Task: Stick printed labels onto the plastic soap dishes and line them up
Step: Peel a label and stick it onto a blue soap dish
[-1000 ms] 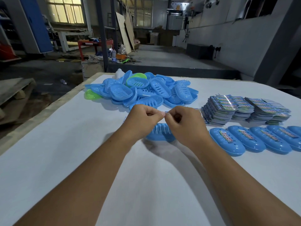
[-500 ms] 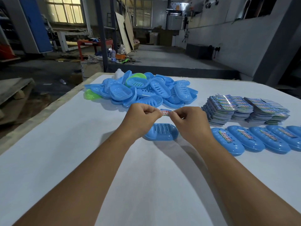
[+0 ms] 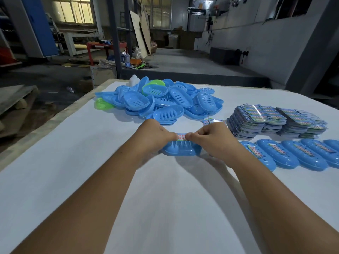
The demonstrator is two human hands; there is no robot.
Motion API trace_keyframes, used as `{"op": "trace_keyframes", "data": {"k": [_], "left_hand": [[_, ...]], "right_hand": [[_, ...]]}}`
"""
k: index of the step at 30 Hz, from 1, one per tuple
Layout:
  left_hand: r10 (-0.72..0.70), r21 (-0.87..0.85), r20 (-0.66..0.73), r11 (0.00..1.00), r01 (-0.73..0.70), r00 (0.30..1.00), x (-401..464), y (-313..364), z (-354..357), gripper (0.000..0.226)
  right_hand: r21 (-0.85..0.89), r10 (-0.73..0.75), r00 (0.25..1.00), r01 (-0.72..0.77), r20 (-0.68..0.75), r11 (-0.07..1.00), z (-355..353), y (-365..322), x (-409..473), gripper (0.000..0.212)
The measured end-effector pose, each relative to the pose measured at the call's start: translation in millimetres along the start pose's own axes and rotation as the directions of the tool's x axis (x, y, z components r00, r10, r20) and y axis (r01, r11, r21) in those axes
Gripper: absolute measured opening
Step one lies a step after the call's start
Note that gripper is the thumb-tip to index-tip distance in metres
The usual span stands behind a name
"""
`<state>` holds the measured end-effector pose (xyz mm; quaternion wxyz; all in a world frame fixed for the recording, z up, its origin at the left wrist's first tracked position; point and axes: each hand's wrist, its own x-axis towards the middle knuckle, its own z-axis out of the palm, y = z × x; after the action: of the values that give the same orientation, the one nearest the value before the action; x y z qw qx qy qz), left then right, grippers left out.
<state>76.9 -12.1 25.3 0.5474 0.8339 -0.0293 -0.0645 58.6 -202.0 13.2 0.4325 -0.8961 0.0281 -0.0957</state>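
Observation:
A blue soap dish (image 3: 181, 151) lies on the white table (image 3: 73, 162) straight ahead of me. Just above its far rim I hold a small printed label (image 3: 181, 137) stretched flat: my left hand (image 3: 156, 134) pinches its left end and my right hand (image 3: 211, 138) pinches its right end. To the right, a row of labelled blue dishes (image 3: 293, 154) lies side by side. A heap of unlabelled blue dishes (image 3: 165, 103) with two green ones is piled at the far side.
Stacks of printed label sheets (image 3: 275, 121) stand at the right, behind the row. A loose label piece (image 3: 209, 121) lies by the stacks. The table's left edge (image 3: 55, 116) drops to the workshop floor.
My hands have moved apart and down, spreading the label out and bringing it low over the dish.

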Motion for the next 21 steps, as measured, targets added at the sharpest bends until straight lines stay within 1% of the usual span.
{"op": "trace_keyframes", "data": {"k": [1, 3, 6, 9, 13, 17, 21], "left_hand": [[-0.007, 0.008, 0.008, 1.0, 0.007, 1.0, -0.1, -1.0, 1.0, 0.041], [0.007, 0.069, -0.006, 0.998, -0.007, 1.0, -2.0, -0.2, 2.2, 0.041], [0.03, 0.113, -0.023, 0.993, -0.028, 0.999, -2.4, -0.6, 3.6, 0.042], [0.037, 0.171, -0.041, 0.985, -0.03, 0.998, 0.3, -3.4, 4.5, 0.038], [0.067, 0.232, -0.07, 0.972, -0.05, 0.995, 3.7, -6.8, 6.2, 0.031], [0.114, 0.399, -0.107, 0.915, -0.062, 0.988, 5.5, -7.0, 6.6, 0.033], [0.149, 0.513, -0.138, 0.856, -0.058, 0.979, 4.3, -6.5, 10.2, 0.039]], "right_hand": [[-0.044, 0.004, 1.0, -0.004, 0.008, 0.999, 0.4, 0.6, 0.4, 0.041], [-0.105, -0.004, 1.0, 0.005, 0.009, 0.994, 1.0, 1.4, 0.9, 0.037], [-0.136, -0.018, 1.0, 0.017, 0.0, 0.991, 2.2, 1.1, 1.8, 0.035], [-0.18, -0.016, 1.0, 0.015, -0.006, 0.984, 3.3, -0.6, 2.1, 0.033], [-0.194, -0.016, 1.0, 0.013, -0.013, 0.981, 3.8, -1.8, 0.6, 0.03], [-0.242, -0.026, 0.999, 0.015, -0.042, 0.97, 5.7, -3.7, 0.1, 0.031], [-0.337, -0.056, 0.996, 0.028, -0.074, 0.941, 9.4, -5.0, -2.1, 0.033]]}}
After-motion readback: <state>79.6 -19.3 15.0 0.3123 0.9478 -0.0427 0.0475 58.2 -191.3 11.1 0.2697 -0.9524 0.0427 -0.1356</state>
